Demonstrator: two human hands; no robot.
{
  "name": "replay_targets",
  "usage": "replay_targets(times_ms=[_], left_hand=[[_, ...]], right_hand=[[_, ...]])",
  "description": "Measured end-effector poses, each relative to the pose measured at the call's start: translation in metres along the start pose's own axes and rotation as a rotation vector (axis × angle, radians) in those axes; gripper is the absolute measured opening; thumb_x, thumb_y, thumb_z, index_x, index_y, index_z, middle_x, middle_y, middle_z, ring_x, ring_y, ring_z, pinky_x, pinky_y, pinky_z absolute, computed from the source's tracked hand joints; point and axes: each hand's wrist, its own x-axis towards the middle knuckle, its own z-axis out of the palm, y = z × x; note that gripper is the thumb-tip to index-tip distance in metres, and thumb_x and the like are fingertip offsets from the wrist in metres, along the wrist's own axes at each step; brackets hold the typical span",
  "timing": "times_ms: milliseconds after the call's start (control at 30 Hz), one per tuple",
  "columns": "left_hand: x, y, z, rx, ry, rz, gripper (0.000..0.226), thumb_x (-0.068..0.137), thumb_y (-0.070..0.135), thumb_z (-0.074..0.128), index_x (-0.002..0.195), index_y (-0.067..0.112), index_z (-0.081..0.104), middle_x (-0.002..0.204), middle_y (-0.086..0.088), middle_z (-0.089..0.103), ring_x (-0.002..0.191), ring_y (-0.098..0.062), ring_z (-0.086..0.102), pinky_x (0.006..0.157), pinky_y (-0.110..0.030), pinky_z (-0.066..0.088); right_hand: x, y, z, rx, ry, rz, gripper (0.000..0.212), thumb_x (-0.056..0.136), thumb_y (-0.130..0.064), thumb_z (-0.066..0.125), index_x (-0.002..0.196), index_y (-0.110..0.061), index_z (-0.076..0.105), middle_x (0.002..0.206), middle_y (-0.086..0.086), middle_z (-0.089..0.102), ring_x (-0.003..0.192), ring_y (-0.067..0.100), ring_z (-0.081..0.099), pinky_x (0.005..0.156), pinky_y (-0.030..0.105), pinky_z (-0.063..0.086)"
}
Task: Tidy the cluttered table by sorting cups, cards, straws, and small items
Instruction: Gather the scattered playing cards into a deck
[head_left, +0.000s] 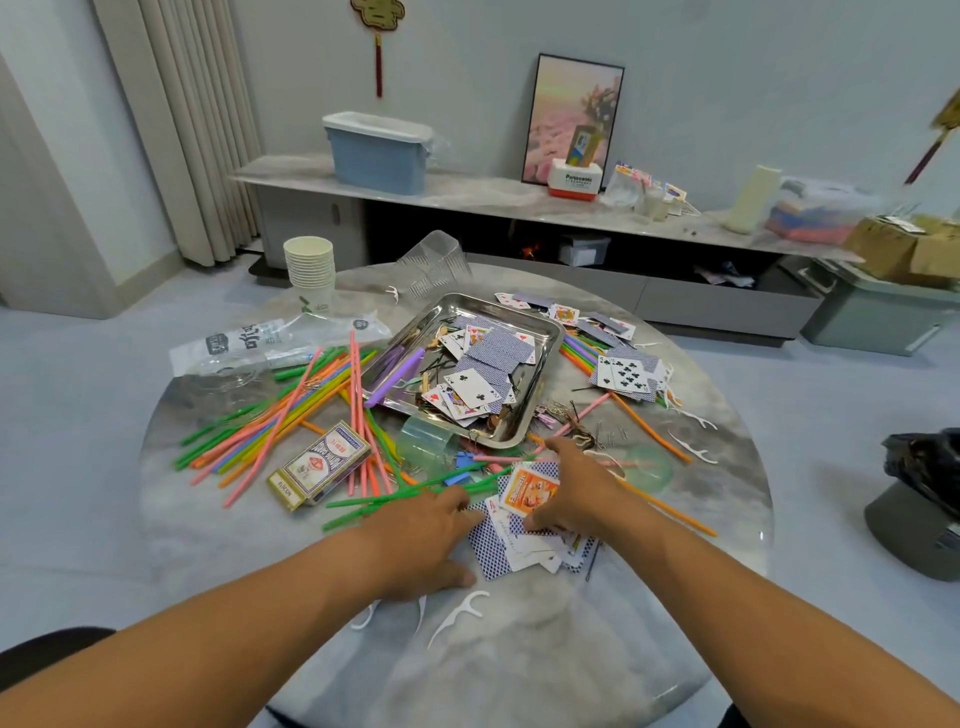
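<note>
Far up and left of the left hand (423, 540) sits a stack of paper cups (310, 273), with a plastic bag (270, 340) lying just below it. Closer in, up-left of that hand, there's a big messy fan of straws (291, 415) and a card box (319, 464) lying on top of some of them. The left hand itself is flat-ish on the table (519, 649), fingers relaxed and touching the left edge of a loose pile of cards (524, 540), not really gripping anything. Right below it are a few white floss picks (460, 613). The right hand (574, 488) is on the other side of the same pile, fingers curled down onto the cards, thumb pressing on them, with an orange card (527, 493) poking up between both hands. Straight up from the hands is a metal tray (540, 322) full of more cards and odd bits. Right of the right hand there's a green cup (649, 467) on its side, more straws and another card cluster (626, 379) further up.
</note>
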Motion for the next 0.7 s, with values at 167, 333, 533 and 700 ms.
replay_targets(times_ms=[167,333,533,700], left_hand=[[0.005,0.0,-0.001,-0.032,0.015,-0.059,0.081,0.092,0.06,0.058,0.157,0.025,0.025,0.158,0.004,0.026,0.137,-0.025,0.043,0.107,-0.04,0.042],[0.009,0.002,-0.002,-0.082,0.059,-0.125,0.091,0.085,0.066,0.062,0.157,0.027,0.021,0.155,0.006,0.03,0.134,-0.024,0.048,0.103,-0.042,0.047],[0.017,0.011,-0.005,-0.164,0.108,-0.275,0.078,0.078,0.065,0.071,0.139,0.024,0.047,0.133,0.0,0.043,0.116,-0.028,0.059,0.087,-0.039,0.048],[0.026,0.013,-0.007,-0.27,0.12,-0.33,0.073,0.07,0.064,0.08,0.126,0.026,0.054,0.125,0.0,0.05,0.111,-0.024,0.058,0.088,-0.038,0.049]], right_hand=[[0.01,0.002,-0.024,0.305,-0.006,0.104,0.092,0.068,-0.004,0.092,0.146,-0.017,0.045,0.132,0.008,0.057,0.102,0.026,0.063,0.075,0.034,0.058],[0.016,0.01,-0.042,0.457,-0.031,0.202,0.064,0.073,-0.007,0.09,0.13,-0.007,0.06,0.103,0.01,0.074,0.079,0.025,0.075,0.061,0.031,0.059],[0.007,0.004,-0.009,0.381,-0.05,0.202,0.055,0.076,-0.014,0.089,0.124,-0.004,0.064,0.097,0.012,0.071,0.071,0.022,0.065,0.051,0.023,0.046],[-0.001,-0.005,0.012,0.342,-0.003,0.138,0.061,0.074,-0.015,0.09,0.126,-0.005,0.061,0.111,0.012,0.067,0.099,0.027,0.067,0.076,0.039,0.06]])
